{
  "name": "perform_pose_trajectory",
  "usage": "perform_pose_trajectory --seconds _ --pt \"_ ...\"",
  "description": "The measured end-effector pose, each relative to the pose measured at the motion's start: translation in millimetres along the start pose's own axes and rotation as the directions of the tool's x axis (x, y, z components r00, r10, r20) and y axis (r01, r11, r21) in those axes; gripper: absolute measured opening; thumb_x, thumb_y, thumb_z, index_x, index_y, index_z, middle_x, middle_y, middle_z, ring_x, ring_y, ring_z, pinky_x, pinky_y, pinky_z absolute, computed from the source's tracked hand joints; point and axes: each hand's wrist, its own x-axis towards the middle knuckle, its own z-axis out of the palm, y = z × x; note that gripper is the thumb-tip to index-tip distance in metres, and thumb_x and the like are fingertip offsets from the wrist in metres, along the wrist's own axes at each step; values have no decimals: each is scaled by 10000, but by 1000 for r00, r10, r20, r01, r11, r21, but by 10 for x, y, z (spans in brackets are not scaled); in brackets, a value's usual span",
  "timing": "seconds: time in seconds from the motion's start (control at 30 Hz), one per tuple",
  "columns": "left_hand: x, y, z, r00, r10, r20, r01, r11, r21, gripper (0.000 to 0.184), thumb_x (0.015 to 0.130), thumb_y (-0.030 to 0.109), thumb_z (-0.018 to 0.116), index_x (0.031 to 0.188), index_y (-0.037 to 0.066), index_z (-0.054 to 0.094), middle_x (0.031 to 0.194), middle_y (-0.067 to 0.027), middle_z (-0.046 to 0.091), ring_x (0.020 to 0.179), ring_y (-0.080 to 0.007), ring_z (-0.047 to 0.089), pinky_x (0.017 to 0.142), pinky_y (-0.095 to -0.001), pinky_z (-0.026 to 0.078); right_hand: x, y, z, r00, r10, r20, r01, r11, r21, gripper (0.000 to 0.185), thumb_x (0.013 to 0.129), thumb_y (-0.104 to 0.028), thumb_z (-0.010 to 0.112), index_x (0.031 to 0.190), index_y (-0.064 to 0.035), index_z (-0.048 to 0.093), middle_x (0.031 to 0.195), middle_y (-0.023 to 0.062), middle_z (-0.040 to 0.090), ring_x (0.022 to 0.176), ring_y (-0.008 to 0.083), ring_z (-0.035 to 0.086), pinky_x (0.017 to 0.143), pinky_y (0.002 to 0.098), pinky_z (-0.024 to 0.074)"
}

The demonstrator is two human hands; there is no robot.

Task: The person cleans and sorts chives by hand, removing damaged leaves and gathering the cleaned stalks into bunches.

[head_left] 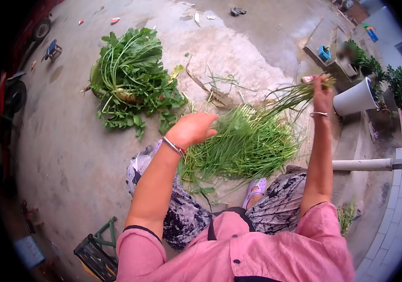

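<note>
My right hand (323,96) is raised at the right, its fingers wrapped round the root ends of a bunch of long green stalks (292,96). The leafy tips hang toward the left. My left hand (194,129) reaches over the left side of a wide pile of thin green stalks (248,145), with thumb and fingers apart and nothing seen between them. The pile lies on the concrete in front of my feet. A large heap of leafy greens with pale roots (133,80) lies to the left of the pile.
A white pot (355,97) lies tilted at the right near potted plants (401,89) and a step. A white pipe (363,165) runs below. One purple shoe (255,190) is beside the pile. A folding stool (98,251) stands lower left, and a small stool (53,50) upper left.
</note>
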Motion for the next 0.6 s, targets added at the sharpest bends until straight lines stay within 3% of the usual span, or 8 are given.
perform_pose_trajectory --seconds 0.1,0.17,0.23,0.3,0.37,0.43,0.5,0.6 --pt "32 18 -78 998 -11 -57 12 1000 11 410 787 262 604 1126 57 498 995 -174 581 929 -331 549 787 -401 453 193 -678 -201 966 -244 -82 251 963 99 133 901 -161 522 950 -52 578 927 50 613 862 99 554 715 193 419" --pt "63 36 -116 996 -28 -84 30 999 23 421 787 260 608 1137 55 499 1025 -174 574 966 -328 538 818 -394 447 180 -1098 -288 961 -277 -11 273 937 218 156 909 -165 500 958 -42 580 987 96 618 918 152 584 726 204 445" --pt "137 7 -104 957 15 -289 -28 999 -41 436 789 255 610 1151 44 492 1027 -177 575 973 -331 537 834 -387 443 101 -1257 -260 979 -202 7 188 926 327 168 906 -175 499 944 -35 583 1021 124 612 902 190 605 708 232 474" --pt "246 42 -121 943 11 -333 -32 998 -58 458 794 252 618 1168 23 486 1061 -176 569 994 -306 545 854 -361 438 35 -1140 -228 977 87 195 -162 898 409 148 891 -175 522 916 -35 564 1020 136 607 882 222 619 680 290 512" --pt "337 97 -135 896 -59 -440 -63 965 -256 460 808 258 619 1169 2 489 1110 -170 558 1020 -263 548 856 -340 436 -172 -1013 -61 919 252 304 -373 807 458 175 879 -191 541 941 -27 530 1035 157 595 851 248 628 651 343 537" --pt "400 174 -117 915 -135 -380 -34 913 -406 421 843 258 593 1165 2 502 1129 -124 562 1033 -196 538 859 -305 431 -341 -881 92 849 332 411 -504 742 442 214 875 -201 543 967 -15 492 1054 174 578 844 272 627 653 370 548" --pt "455 240 -25 957 -200 -210 -37 632 -774 377 882 261 545 1161 9 509 1108 -77 568 1030 -152 519 869 -278 420 -470 -775 224 772 377 512 -615 647 450 242 883 -202 527 1003 2 475 1060 181 570 836 274 627 645 371 548" --pt "485 425 29 995 -72 -70 -31 447 -894 467 895 349 496 1228 24 451 1141 -80 541 1083 -146 477 922 -273 378 -591 -773 394 654 434 619 -728 585 359 303 880 -212 524 1050 31 457 1076 178 552 841 255 622 652 367 549"
